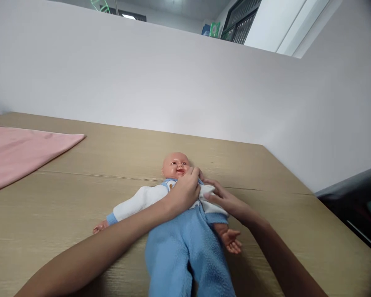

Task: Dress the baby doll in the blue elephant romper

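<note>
A baby doll (pixel 175 164) lies on its back on the wooden table (pixel 80 198), head away from me. It wears a white top and blue fleece overalls (pixel 185 243). My left hand (pixel 185 192) rests on the doll's chest with its fingers curled, pinching the clothing by the collar under the chin. My right hand (pixel 225 198) lies on the doll's shoulder beside it, fingers stretched and pressing the white sleeve. The doll's arms are spread out to both sides.
A pink cloth (pixel 15 150) lies flat at the table's far left. A white partition wall (pixel 173 82) runs along the table's back and right edges. A dark object (pixel 355 202) sits off the table at the right.
</note>
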`<state>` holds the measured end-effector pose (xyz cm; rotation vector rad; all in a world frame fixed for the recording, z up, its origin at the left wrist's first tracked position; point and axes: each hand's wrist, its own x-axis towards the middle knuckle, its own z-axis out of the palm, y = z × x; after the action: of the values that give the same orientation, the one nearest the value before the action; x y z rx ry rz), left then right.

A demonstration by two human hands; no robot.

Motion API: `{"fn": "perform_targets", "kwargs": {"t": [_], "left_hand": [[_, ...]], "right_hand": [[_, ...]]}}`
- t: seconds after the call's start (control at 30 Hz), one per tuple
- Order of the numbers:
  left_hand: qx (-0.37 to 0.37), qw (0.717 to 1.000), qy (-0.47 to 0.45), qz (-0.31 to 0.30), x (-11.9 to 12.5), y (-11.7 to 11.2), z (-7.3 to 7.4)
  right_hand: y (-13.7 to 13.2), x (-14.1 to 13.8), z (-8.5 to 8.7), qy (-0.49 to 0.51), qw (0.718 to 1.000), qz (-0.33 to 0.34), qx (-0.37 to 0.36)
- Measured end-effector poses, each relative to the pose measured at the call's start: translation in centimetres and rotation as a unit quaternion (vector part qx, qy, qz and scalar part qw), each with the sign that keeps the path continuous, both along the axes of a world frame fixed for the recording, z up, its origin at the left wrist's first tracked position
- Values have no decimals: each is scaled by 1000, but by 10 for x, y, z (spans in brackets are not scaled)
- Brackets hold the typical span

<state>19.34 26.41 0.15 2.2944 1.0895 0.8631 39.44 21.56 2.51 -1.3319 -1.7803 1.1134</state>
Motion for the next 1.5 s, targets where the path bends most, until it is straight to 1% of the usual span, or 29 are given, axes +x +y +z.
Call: {"fn": "perform_targets", "kwargs": {"t": [0.03, 0.07, 0.1, 0.13, 0.2, 0.23, 0.3, 0.37, 0.47, 0.53, 0.67, 0.77, 0.83, 0.9, 1.0, 1.1, 1.17, 1.23, 1.33, 1.4, 1.43, 1.5], "left_hand": [[1, 1000, 5, 3, 0, 0, 0], [1, 1000, 11, 6, -1, 0, 0], [3, 1000, 16, 9, -1, 0, 0], [5, 1000, 20, 12, -1, 0, -1], [9, 999, 27, 16, -1, 0, -2], [11, 999, 29, 17, -1, 0, -2], [14, 999, 29, 17, -1, 1, -2], [16, 999, 28, 13, -2, 1, -1], [18, 999, 27, -1, -4, -1, 2], [18, 999, 29, -14, -6, -3, 4], [18, 999, 36, -20, -9, -11, 9], [39, 998, 52, -8, -14, -24, 18], [73, 995, 68, 4, -22, -33, 24], [95, 993, 67, 12, -37, -42, 30], [84, 996, 27, 11, -71, -49, 33], [69, 997, 12, 20, -115, -45, 28], [50, 998, 19, 42, -142, -38, 20], [11, 997, 24, 69, -161, -32, 9], [-53, 995, 34, 82, -172, -25, -6], [-64, 994, 47, 77, -172, -23, -11], [-47, 994, 60, 75, -171, -22, -12], [27, 992, 98, 81, -170, -22, -11]], "right_hand": [[-7, 10, 7, -16, 999, 27, -37], [-13, 19, 14, -50, 996, 42, -57], [-18, 28, 20, -109, 992, 39, -46], [-23, 35, 26, -175, 984, 32, -21], [-29, 44, 33, -292, 955, 19, 49], [-30, 46, 34, -329, 941, 22, 74], [-32, 45, 30, -363, 926, 32, 93], [-34, 43, 21, -366, 926, 25, 94], [-38, 43, 6, -326, 941, 12, 89], [-41, 46, -4, -311, 945, 9, 98], [-42, 56, -24, -338, 933, -7, 124], [-41, 63, -38, -356, 921, -28, 158], [-41, 65, -48, -353, 919, -40, 172], [-42, 65, -56, -342, 918, -59, 191], [-43, 63, -66, -323, 909, -94, 246], [-43, 59, -71, -313, 900, -105, 284], [-44, 56, -72, -314, 898, -101, 291], [-44, 55, -73, -315, 899, -96, 290], [-43, 54, -74, -312, 901, -87, 289], [-43, 54, -73, -314, 899, -88, 294], [-43, 53, -72, -315, 896, -91, 299], [-45, 49, -67, -314, 890, -107, 311]]}}
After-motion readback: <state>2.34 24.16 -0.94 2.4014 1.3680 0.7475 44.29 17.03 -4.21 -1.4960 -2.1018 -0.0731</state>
